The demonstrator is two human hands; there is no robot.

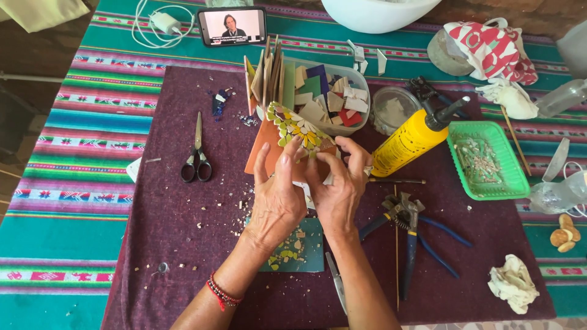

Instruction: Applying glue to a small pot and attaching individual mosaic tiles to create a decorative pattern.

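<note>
My left hand (276,197) and my right hand (340,189) meet at the middle of a dark purple mat (183,232). Both hold an orange-brown tile (263,150) tilted up off the mat, its top covered with a mosaic of yellow, white and green flower pieces (296,128). The fingertips of both hands press along the mosaic's lower edge. Whether a loose piece sits between the fingers is hidden. A red bead bracelet (221,292) circles my left wrist.
Scissors (197,160) lie left of the hands. A clear tub of tile shards (333,98) stands behind, a yellow glue bottle (411,139) and green tray (489,160) to the right. Blue nippers (406,223) lie right of my right hand; a teal tile (306,250) sits below.
</note>
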